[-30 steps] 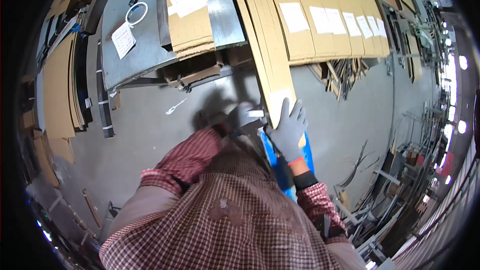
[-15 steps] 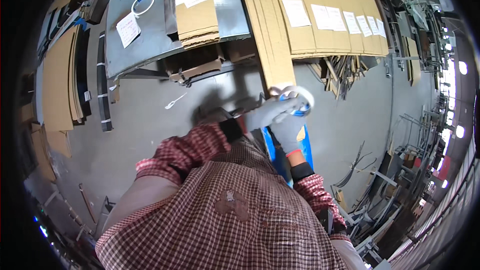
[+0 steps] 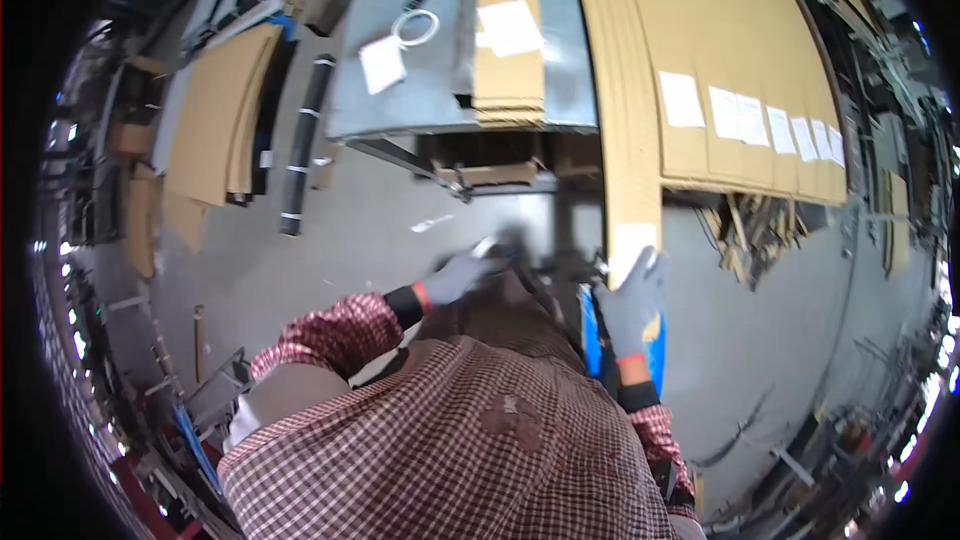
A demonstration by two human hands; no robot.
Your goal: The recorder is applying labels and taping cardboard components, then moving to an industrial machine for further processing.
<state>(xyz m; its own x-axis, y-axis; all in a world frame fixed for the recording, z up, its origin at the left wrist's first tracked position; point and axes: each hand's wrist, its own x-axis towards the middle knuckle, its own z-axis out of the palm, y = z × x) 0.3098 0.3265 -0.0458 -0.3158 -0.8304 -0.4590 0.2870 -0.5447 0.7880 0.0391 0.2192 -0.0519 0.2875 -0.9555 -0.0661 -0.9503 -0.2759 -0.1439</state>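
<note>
My right hand (image 3: 634,308), in a grey glove, lies with its fingers stretched over the near end of a long cardboard piece (image 3: 622,120). Its fingertips touch a white paper label (image 3: 631,248) at that end. My left hand (image 3: 462,276), also gloved, is off to the left in front of my apron, curled round a blurred tape roll (image 3: 488,246) of which only a white edge and some blue show. Below the right hand, a blue surface (image 3: 652,355) shows under the cardboard end.
A grey metal table (image 3: 360,110) bears a narrow cardboard stack (image 3: 510,80), papers and white cable rings (image 3: 415,28). Wide cardboard sheets (image 3: 740,30) with several labels lie to the right. Scrap strips (image 3: 745,235) hang beneath them. Cardboard sheets (image 3: 220,110) lean at the left.
My hands have parted: the left has moved left with the tape roll, while the right has come down onto the label at the cardboard's end. The view has also shifted.
</note>
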